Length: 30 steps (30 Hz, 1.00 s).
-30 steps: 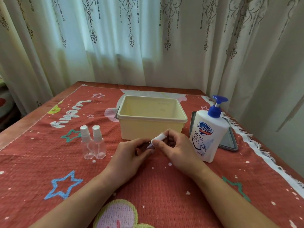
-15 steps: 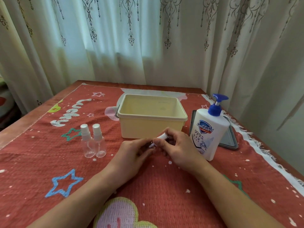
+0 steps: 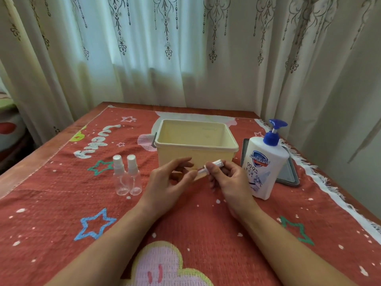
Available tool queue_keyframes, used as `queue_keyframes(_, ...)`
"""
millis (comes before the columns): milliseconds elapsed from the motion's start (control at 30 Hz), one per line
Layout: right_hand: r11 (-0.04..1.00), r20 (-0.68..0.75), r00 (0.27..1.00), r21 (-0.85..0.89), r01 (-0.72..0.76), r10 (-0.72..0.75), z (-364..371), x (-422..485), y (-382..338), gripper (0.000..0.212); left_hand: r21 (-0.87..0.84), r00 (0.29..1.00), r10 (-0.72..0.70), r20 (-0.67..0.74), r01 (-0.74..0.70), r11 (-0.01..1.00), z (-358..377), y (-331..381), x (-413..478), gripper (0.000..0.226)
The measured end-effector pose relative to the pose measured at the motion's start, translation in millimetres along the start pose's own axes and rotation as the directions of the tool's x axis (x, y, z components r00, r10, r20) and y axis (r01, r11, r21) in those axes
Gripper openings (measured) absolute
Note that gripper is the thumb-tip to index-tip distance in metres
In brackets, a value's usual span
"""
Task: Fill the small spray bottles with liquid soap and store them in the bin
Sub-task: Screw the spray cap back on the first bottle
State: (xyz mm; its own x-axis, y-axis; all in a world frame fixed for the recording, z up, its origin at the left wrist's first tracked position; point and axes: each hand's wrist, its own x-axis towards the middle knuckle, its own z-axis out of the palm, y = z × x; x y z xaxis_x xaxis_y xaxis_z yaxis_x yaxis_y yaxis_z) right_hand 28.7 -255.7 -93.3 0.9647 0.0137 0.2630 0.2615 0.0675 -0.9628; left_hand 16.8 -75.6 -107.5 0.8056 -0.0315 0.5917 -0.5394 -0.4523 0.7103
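My two hands meet in front of the bin and hold one small spray bottle [image 3: 213, 164] between them, lying tilted. My right hand [image 3: 228, 182] grips its white top end. My left hand [image 3: 171, 182] pinches the other end with thumb and fingertips; the clear body is mostly hidden by fingers. Two more small clear spray bottles [image 3: 127, 176] with white tops stand upright side by side to the left. The cream plastic bin [image 3: 195, 146] stands open behind my hands, with nothing seen inside. The white liquid soap bottle [image 3: 265, 170] with a blue pump stands right of my right hand.
A grey lid [image 3: 289, 174] lies flat behind the soap bottle near the table's right edge. A red patterned cloth [image 3: 61, 203] covers the table. Curtains hang close behind the far edge.
The white top of the held bottle has shifted a little to the right and up with my right hand. My left fingers have spread slightly. The other things stay put.
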Motion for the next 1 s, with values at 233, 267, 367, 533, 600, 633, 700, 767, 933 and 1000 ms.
queue_keyframes(233,0.92,0.019,0.971,-0.314,0.234,-0.24,16,39,-55,0.032,0.072,0.966,-0.156,-0.207,0.174,0.982,-4,-6,7,0.013)
queue_keyframes(267,0.891,0.039,0.96,-0.364,0.272,-0.277,22,49,-63,0.033,0.068,0.96,-0.17,-0.221,0.189,0.98,-4,-7,9,0.014)
queue_keyframes(367,0.804,0.105,0.928,-0.472,0.362,-0.357,42,79,-80,0.033,0.034,0.948,-0.232,-0.218,0.245,0.969,-5,-10,12,0.015)
queue_keyframes(533,0.684,0.156,0.951,-0.665,0.3,-0.265,70,126,-71,0.028,0.048,0.952,-0.27,-0.148,0.279,0.959,-4,-15,11,0.011)
queue_keyframes(600,0.621,0.17,0.971,-0.747,0.239,-0.168,76,144,-56,0.026,0.061,0.953,-0.272,-0.135,0.282,0.957,-3,-16,11,0.011)
queue_keyframes(633,0.6,0.172,0.978,-0.772,0.21,-0.121,79,151,-49,0.027,0.067,0.952,-0.276,-0.135,0.286,0.956,-2,-17,11,0.011)
queue_keyframes(700,0.57,0.177,0.983,-0.804,0.17,-0.043,87,163,-39,0.029,0.085,0.951,-0.282,-0.124,0.294,0.952,-1,-19,12,0.01)
queue_keyframes(767,0.539,0.183,0.983,-0.83,0.141,0.024,95,170,-36,0.028,0.097,0.953,-0.284,-0.11,0.294,0.951,0,-19,12,0.008)
queue_keyframes(933,0.519,0.19,0.977,-0.848,0.11,0.102,115,186,-24,0.027,0.099,0.958,-0.271,-0.09,0.279,0.955,0,-21,11,0.007)
queue_keyframes(1000,0.511,0.191,0.973,-0.854,0.098,0.133,120,191,-19,0.029,0.09,0.958,-0.271,-0.088,0.279,0.956,1,-22,11,0.008)
